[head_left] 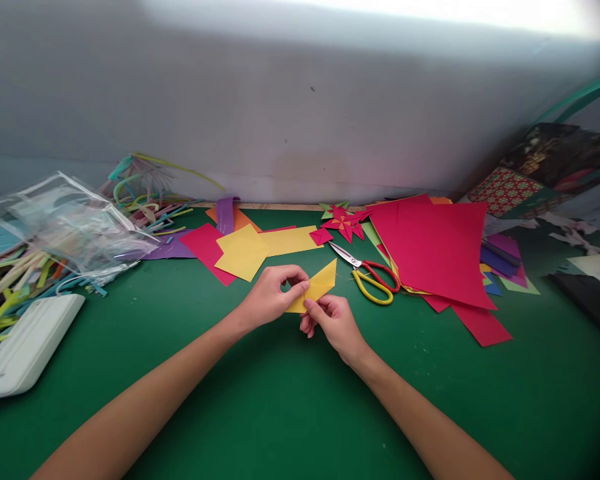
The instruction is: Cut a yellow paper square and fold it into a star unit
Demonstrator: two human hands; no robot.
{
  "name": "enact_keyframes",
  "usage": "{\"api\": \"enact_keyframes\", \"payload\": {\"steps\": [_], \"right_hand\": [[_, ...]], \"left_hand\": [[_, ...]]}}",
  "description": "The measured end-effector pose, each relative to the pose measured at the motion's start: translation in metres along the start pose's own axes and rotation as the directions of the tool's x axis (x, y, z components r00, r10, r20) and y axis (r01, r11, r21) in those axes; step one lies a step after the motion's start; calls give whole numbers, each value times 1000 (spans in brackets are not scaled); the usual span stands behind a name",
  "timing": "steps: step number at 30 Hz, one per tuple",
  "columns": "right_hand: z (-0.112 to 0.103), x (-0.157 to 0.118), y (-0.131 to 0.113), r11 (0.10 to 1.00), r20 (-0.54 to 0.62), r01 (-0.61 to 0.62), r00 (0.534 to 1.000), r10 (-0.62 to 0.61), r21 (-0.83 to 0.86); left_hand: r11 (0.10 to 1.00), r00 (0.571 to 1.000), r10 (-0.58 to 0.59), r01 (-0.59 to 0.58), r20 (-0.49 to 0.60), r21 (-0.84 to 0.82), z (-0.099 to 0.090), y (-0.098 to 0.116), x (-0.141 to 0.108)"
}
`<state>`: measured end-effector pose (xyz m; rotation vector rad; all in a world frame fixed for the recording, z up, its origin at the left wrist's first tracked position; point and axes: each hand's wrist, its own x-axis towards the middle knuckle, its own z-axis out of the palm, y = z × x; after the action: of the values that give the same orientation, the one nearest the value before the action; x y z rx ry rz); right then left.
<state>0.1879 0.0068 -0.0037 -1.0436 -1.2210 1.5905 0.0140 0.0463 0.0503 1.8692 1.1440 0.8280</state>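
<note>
Both hands hold one piece of folded yellow paper [323,283] just above the green table. My left hand [275,292] pinches its left side between thumb and fingers. From below, my right hand [336,321] grips the lower edge, its thumb on top. One pointed corner of the paper sticks up to the right. Beyond the hands lie flat yellow paper pieces [245,251] and a small folded red square [321,237]. Scissors [375,280] with one red and one yellow handle loop rest to the right, blades slightly apart.
Red paper sheets [430,250] are stacked at right, near folded paper stars [347,222]. A clear plastic pouch [75,220] lies over colourful pipe cleaners [15,293] at left, beside a white plastic device [30,343]. A patterned box [510,190] stands far right. The wall [280,107] bounds the back.
</note>
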Motion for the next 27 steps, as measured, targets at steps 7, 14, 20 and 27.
{"api": "enact_keyframes", "payload": {"steps": [7,14,20,27], "right_hand": [[-1,0,0,1000,-28,10,1000,-9,14],[-3,1,-1,1000,4,-4,1000,4,-2],[-4,2,2,1000,-32,5,999,-5,-22],[-9,4,-1,999,-47,7,999,-5,50]], "left_hand": [[999,1000,-25,25,-18,-22,3,0,-1],[998,997,-47,45,-64,-42,3,-1,0],[998,994,-55,52,-90,-39,7,-3,-1],[998,998,-55,56,31,-29,7,-3,0]]}}
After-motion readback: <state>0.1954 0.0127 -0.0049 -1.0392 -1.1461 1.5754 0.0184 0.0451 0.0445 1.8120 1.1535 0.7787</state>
